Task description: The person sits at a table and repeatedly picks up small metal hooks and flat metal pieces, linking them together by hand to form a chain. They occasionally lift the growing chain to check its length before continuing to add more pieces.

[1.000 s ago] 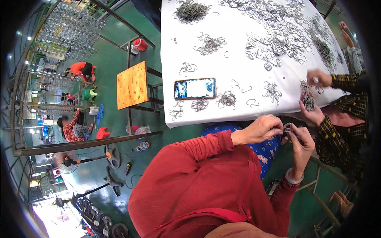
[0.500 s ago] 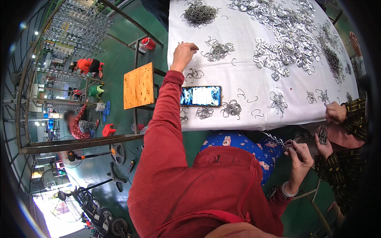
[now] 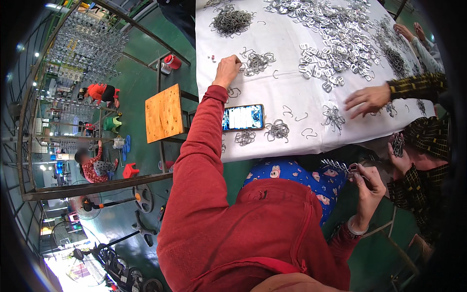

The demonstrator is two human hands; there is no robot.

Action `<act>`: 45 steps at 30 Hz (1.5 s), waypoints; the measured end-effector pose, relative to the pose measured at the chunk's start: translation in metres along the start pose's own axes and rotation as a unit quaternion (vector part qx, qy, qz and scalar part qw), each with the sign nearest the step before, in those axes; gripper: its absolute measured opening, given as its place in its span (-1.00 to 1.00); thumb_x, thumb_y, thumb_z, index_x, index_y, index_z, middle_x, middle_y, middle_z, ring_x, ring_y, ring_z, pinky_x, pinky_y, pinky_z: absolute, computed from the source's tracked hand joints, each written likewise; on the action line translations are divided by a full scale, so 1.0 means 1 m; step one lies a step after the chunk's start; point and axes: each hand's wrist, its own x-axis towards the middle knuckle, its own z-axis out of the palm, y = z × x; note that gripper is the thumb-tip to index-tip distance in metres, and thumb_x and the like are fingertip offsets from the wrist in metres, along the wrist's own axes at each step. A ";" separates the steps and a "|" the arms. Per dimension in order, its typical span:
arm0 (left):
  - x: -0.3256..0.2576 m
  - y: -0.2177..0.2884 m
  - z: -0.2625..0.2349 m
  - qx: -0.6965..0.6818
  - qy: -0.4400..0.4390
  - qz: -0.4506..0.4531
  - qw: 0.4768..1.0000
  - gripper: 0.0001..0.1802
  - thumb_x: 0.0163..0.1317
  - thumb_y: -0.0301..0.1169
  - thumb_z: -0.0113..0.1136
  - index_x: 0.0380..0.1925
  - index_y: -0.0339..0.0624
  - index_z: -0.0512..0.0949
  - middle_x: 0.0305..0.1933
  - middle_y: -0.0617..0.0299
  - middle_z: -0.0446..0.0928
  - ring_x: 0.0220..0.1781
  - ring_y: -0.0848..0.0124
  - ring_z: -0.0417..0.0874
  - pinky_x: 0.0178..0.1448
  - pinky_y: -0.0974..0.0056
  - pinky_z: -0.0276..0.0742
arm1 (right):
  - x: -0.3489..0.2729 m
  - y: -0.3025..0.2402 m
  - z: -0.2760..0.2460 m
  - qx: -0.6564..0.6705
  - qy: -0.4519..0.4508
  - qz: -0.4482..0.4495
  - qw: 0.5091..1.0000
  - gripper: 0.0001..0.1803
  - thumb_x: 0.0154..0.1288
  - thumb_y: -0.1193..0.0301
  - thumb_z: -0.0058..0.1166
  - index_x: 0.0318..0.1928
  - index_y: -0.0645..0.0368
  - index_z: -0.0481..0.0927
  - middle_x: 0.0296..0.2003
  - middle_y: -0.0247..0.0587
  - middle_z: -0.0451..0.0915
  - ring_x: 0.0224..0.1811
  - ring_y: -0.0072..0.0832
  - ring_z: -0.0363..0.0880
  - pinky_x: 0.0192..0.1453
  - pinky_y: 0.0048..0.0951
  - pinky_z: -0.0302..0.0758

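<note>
While left hand (image 3: 226, 71) curled by hooks (image 3: 258, 63), right hand (image 3: 368, 185) tight on buckle (image 3: 352, 169).

The white table (image 3: 294, 91) fills the top middle of the frame. Shiny silver bits (image 3: 335, 41) lie heaped toward the upper right. A dark pile of bent wires (image 3: 231, 21) sits at the top, and a phone (image 3: 243, 117) lies near the centre, beside small wire piles (image 3: 278, 130).

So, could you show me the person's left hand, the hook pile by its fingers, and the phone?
Left hand (image 3: 226, 71): head view, on its back.
Hook pile (image 3: 258, 62): head view, on its tangled middle.
Phone (image 3: 243, 117): head view, on its lit screen.
</note>
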 end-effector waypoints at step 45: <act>-0.214 0.275 -0.003 -0.560 -0.193 0.288 0.752 -0.83 0.12 -0.47 0.29 -0.26 -0.19 0.57 -0.21 0.23 0.61 -0.14 0.23 0.61 -0.01 0.21 0.45 | 0.015 -0.001 0.000 0.139 -0.027 -0.047 0.989 -0.78 0.14 0.74 0.11 -0.20 0.35 0.69 -0.40 -0.16 0.57 -0.45 -0.53 0.58 -0.33 -0.61 0.49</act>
